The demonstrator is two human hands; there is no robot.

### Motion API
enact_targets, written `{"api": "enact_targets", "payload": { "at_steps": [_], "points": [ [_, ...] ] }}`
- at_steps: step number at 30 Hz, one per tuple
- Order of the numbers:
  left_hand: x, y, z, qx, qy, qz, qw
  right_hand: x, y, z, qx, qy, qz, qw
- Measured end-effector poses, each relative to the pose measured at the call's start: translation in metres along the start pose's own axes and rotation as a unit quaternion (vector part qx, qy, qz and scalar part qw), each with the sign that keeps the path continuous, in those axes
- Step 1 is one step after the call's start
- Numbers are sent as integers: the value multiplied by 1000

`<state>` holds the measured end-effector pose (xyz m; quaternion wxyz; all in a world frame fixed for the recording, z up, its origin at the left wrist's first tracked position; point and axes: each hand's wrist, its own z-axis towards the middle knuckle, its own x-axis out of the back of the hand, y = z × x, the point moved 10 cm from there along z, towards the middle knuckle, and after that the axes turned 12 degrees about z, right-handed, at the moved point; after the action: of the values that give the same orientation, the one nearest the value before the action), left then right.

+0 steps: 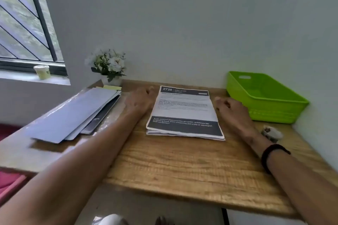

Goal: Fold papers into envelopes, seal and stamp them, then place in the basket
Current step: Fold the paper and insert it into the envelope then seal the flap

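A stack of printed papers [184,113] with dark header and footer bands lies in the middle of the wooden table [182,166]. My left hand [140,100] rests on the table by the stack's left edge, fingers loosely curled, holding nothing. My right hand [232,109] sits by the stack's right edge, fingers curled loosely, also empty. Several long pale blue envelopes [73,115] lie fanned out at the left. An empty green plastic basket [265,97] stands at the back right.
A small pot of white flowers [108,67] stands at the back by the wall. A small round object, maybe a tape roll or stamp [271,132], lies right of my right wrist. A window with a cup on its sill [41,71] is at the left.
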<state>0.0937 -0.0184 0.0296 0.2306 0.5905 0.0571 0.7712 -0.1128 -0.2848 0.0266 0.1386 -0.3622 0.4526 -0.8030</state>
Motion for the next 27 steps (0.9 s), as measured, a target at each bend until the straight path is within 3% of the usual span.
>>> {"api": "enact_targets", "payload": {
  "at_steps": [6, 12, 19, 27],
  "points": [
    [-16, 9, 24, -21, -4, 56, 998, -31, 7, 43, 2, 34, 42, 999],
    [-15, 13, 18, -26, -14, 76, 997, -38, 10, 54, 29, 11, 10, 999],
    [-14, 11, 13, -49, -29, 8, 998, -33, 3, 43, 23, 12, 48, 999],
    [-19, -11, 26, -13, -10, -129, 992, -31, 6, 43, 21, 12, 43, 999]
  ]
}}
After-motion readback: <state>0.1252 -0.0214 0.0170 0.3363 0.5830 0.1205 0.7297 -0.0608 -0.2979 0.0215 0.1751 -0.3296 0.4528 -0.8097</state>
